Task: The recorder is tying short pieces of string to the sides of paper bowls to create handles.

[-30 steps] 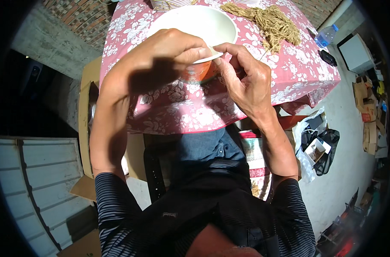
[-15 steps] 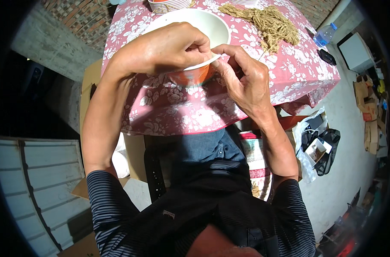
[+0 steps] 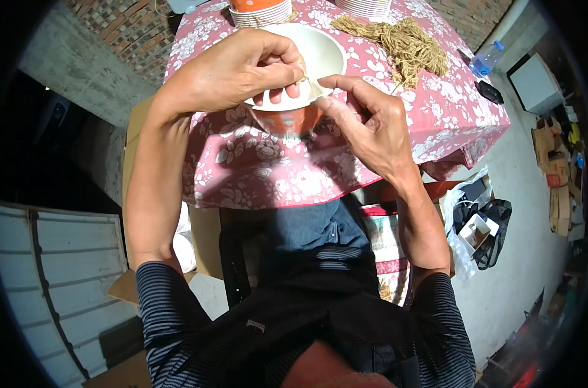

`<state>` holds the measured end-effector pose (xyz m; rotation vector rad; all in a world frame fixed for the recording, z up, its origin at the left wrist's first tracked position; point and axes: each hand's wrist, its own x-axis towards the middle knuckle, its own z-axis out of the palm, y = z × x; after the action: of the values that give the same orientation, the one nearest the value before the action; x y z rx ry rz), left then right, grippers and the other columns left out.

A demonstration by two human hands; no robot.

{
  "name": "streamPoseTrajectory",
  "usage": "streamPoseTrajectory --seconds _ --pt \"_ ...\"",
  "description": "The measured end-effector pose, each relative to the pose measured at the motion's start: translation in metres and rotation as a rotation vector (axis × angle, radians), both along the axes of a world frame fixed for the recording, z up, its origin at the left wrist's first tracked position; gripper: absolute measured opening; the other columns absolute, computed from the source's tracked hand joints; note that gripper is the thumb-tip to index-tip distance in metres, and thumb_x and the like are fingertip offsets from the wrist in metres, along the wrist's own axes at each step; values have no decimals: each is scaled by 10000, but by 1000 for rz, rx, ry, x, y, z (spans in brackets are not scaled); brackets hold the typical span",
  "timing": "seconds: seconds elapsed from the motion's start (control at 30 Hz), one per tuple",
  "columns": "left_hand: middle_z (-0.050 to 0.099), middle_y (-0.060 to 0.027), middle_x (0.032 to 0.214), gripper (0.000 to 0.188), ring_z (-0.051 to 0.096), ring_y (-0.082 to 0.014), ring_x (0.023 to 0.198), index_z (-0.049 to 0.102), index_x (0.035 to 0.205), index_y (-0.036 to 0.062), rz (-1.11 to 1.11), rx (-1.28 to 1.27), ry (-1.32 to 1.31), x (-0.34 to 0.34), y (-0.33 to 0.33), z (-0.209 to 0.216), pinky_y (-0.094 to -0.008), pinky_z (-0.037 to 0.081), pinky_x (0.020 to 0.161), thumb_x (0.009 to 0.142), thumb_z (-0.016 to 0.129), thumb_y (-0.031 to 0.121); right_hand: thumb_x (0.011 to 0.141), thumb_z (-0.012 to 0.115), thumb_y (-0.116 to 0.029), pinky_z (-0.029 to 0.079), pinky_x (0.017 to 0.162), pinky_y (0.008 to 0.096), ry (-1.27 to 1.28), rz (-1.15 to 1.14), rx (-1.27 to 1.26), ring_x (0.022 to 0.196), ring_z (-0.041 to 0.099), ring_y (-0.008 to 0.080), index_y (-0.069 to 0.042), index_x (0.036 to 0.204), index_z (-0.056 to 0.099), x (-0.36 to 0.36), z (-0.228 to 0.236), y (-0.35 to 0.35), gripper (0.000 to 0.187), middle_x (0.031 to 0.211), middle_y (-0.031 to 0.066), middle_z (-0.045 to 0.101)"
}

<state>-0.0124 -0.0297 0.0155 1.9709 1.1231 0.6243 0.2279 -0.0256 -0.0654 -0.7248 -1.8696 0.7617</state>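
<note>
A bucket (image 3: 286,121), white inside and orange-red outside, stands at the near edge of the table with its mouth up. Over its near rim, my left hand (image 3: 232,71) pinches a short bit of thin tan cord (image 3: 305,79) between thumb and forefinger; its other fingers hang inside the mouth. On the right side, my right hand (image 3: 378,129) has thumb and forefinger closed on the rim. The cord runs toward those fingertips, but its other end is too small to make out.
A bundle of tan cords (image 3: 404,48) lies at the back right of the flowered tablecloth (image 3: 262,174). Stacked buckets (image 3: 262,14) and another white stack (image 3: 364,6) stand at the far edge. A water bottle (image 3: 486,59) and a dark object (image 3: 490,92) sit at the right edge.
My left hand has lifted slightly and opened out from its curled pose, so the pinched cord now shows. My right hand stays at the rim.
</note>
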Motion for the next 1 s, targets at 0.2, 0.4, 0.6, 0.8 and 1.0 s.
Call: streamPoseTrajectory --seconds 0.2,0.4,0.6,0.8,1.0 --pt "698 -11 894 175 599 -45 737 661 1037 0 -2 -6 -40 8 -10 5 -211 485 620 1043 626 171 951 738 -115 414 548 234 137 79 -272 618 502 31 47 961 778 -12 2 -6 167 650 -39 594" --pt "742 -52 918 266 658 -98 782 760 1053 -7 500 329 118 2 -30 -9 -237 513 661 1041 623 221 947 746 -124 411 559 225 197 -26 -326 634 496 19 56 966 770 -18 -5 -7 183 666 -40 608" --pt "768 -185 853 238 751 -245 756 794 984 -11 342 652 71 30 -42 -35 -366 569 682 934 706 204 952 735 -101 392 521 224 191 -24 -181 607 477 17 47 954 768 -31 2 -17 151 639 -31 607" --pt "763 -126 819 205 682 -124 683 751 932 -45 417 443 -205 37 -41 -41 -295 539 639 969 686 147 966 716 -83 389 522 238 174 -12 -125 603 467 28 45 983 729 -31 -6 -16 129 624 1 563" --pt "740 -75 872 179 664 -82 829 722 1028 -46 284 262 -592 43 -36 -41 -226 526 748 1032 641 114 1022 585 -15 404 578 273 151 57 -94 617 448 91 -3 1190 535 -23 -25 -9 175 675 8 452"
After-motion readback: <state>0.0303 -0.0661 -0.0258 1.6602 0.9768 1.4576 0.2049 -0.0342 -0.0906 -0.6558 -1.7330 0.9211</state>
